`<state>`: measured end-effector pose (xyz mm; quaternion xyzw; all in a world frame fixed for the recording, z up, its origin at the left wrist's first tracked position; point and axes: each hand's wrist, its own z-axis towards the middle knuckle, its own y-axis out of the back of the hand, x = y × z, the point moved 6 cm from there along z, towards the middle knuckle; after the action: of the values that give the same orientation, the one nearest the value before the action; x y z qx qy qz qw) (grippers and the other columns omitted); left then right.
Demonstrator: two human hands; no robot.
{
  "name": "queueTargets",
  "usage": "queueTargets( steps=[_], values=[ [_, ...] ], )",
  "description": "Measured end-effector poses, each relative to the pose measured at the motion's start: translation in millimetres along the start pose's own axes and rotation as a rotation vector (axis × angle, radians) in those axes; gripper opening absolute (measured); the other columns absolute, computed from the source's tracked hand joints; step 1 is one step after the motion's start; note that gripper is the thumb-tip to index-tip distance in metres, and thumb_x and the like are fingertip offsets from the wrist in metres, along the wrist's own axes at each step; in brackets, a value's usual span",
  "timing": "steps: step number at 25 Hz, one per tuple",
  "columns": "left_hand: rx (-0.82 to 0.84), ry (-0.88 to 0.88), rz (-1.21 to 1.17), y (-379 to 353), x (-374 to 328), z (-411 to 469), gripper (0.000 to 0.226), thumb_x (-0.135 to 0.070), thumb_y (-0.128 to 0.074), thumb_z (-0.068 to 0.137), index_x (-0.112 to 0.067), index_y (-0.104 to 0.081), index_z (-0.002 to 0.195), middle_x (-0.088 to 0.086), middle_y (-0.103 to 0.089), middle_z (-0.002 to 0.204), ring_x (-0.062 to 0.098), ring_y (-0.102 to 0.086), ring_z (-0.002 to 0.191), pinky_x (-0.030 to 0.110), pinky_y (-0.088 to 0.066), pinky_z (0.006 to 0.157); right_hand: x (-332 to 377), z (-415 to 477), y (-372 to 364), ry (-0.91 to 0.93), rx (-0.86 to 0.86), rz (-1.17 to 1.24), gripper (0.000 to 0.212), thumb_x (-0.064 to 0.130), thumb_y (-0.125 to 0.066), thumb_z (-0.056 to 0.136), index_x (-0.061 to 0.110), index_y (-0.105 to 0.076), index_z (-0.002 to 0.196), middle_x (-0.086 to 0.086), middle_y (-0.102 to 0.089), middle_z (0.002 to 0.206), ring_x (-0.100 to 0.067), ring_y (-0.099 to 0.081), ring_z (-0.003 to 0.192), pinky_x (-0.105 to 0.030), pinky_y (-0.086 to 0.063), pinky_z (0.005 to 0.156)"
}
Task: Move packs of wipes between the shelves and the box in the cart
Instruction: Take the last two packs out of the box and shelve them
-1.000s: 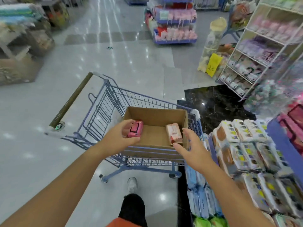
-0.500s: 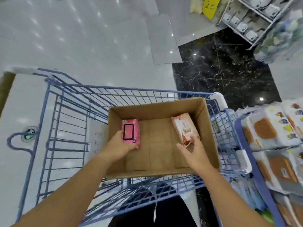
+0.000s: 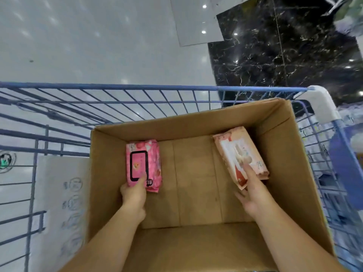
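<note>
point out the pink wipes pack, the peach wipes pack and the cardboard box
pink wipes pack [image 3: 143, 163], head view, on its black-framed lid
peach wipes pack [image 3: 235, 154], head view, middle of its top face
cardboard box [image 3: 194, 173], head view, bare floor between packs

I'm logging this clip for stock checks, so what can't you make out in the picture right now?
Print on the pink pack and peach pack: head view, blurred, too small.
Fingers of the left hand under the pink pack: head view, hidden by the pack.
Right hand thumb, so its grip on the peach pack: hidden by the hand itself.
Shelf at right: blurred, cut by the edge.
</note>
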<state>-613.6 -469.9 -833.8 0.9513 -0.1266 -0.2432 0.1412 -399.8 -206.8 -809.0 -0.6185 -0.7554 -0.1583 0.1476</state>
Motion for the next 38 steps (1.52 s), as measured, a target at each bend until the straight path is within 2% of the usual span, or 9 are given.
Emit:
queueTargets(
  steps=[4, 8, 11, 14, 21, 25, 31, 34, 38],
  values=[
    [0.045, -0.09, 0.306, -12, 7, -19, 0.059, -0.044, -0.076, 0.087, -0.021, -0.036, 0.124, 0.005, -0.06, 0.118, 0.027, -0.061, 0.111, 0.049, -0.051, 0.101, 11, 17, -4, 0.032, -0.012, 0.109, 0.056, 0.039, -0.082, 0.079, 0.023, -0.052, 0.124, -0.005, -0.068, 0.115, -0.021, -0.064, 0.108, -0.049, -0.045, 0.105],
    [0.352, -0.218, 0.689, -26, 13, -37, 0.02, -0.028, -0.073, 0.091, -0.024, -0.069, 0.111, -0.005, -0.071, 0.112, 0.014, -0.067, 0.105, 0.024, -0.051, 0.088, 11, 22, 1, 0.034, 0.001, 0.111, 0.041, 0.04, -0.082, 0.079, 0.026, -0.06, 0.11, -0.002, -0.071, 0.115, -0.018, -0.066, 0.11, -0.042, -0.052, 0.098],
    [0.096, -0.316, 0.591, -17, -24, -11, 0.056, -0.039, -0.078, 0.087, -0.012, -0.054, 0.129, 0.0, -0.063, 0.118, 0.019, -0.064, 0.105, 0.029, -0.049, 0.085, 11, 25, 3, 0.037, 0.012, 0.117, 0.036, 0.038, -0.082, 0.079, 0.026, -0.061, 0.106, -0.002, -0.072, 0.113, -0.018, -0.067, 0.107, -0.038, -0.053, 0.091],
    [-0.035, -0.328, 0.859, -21, -44, 11, 0.095, -0.062, -0.079, 0.077, -0.004, -0.041, 0.142, 0.014, -0.046, 0.14, 0.033, -0.054, 0.125, 0.04, -0.047, 0.102, 12, 27, 4, 0.052, 0.008, 0.123, 0.035, 0.037, -0.081, 0.08, 0.026, -0.061, 0.107, -0.002, -0.072, 0.114, -0.018, -0.067, 0.107, -0.039, -0.052, 0.097],
    [0.302, -0.169, 0.871, -23, 1, -21, 0.078, -0.081, -0.07, 0.067, -0.016, -0.067, 0.109, -0.002, -0.071, 0.103, 0.017, -0.068, 0.097, 0.03, -0.052, 0.081, 9, 22, 0, 0.051, 0.008, 0.11, 0.053, 0.039, -0.082, 0.079, 0.023, -0.059, 0.124, -0.003, -0.072, 0.114, -0.02, -0.067, 0.108, -0.042, -0.052, 0.099],
    [0.42, 0.162, 0.387, -53, 50, -34, 0.073, -0.057, -0.078, 0.078, -0.011, -0.054, 0.129, 0.007, -0.065, 0.126, 0.028, -0.065, 0.111, 0.041, -0.056, 0.093, 7, 22, 0, 0.068, 0.007, 0.11, 0.054, 0.038, -0.08, 0.08, 0.023, -0.059, 0.128, -0.003, -0.073, 0.112, -0.019, -0.068, 0.107, -0.038, -0.053, 0.095],
    [0.493, 0.141, -0.013, -93, 58, -34, 0.043, -0.029, -0.073, 0.088, -0.011, -0.065, 0.126, 0.008, -0.079, 0.11, 0.027, -0.072, 0.108, 0.041, -0.055, 0.1, 11, 27, 3, 0.097, 0.019, 0.126, 0.053, 0.038, -0.081, 0.079, 0.026, -0.059, 0.125, -0.004, -0.074, 0.112, -0.021, -0.07, 0.106, -0.047, -0.052, 0.101],
    [0.522, 0.08, 0.262, -72, 49, -34, 0.046, -0.036, -0.067, 0.095, -0.011, -0.061, 0.132, 0.005, -0.077, 0.113, 0.027, -0.071, 0.11, 0.041, -0.056, 0.101, 11, 24, 7, 0.114, 0.01, 0.083, 0.06, 0.038, -0.083, 0.077, 0.026, -0.057, 0.13, -0.004, -0.073, 0.115, -0.022, -0.069, 0.108, -0.055, -0.048, 0.105],
    [0.462, -0.151, 1.027, -36, -4, -24, 0.077, -0.058, -0.082, 0.076, -0.017, -0.042, 0.129, -0.005, -0.056, 0.115, 0.013, -0.06, 0.102, 0.03, -0.055, 0.087, 6, 15, 10, 0.094, 0.029, 0.053, 0.058, 0.035, -0.082, 0.078, 0.025, -0.059, 0.13, -0.005, -0.074, 0.115, -0.022, -0.07, 0.106, -0.05, -0.054, 0.097]
  ],
)
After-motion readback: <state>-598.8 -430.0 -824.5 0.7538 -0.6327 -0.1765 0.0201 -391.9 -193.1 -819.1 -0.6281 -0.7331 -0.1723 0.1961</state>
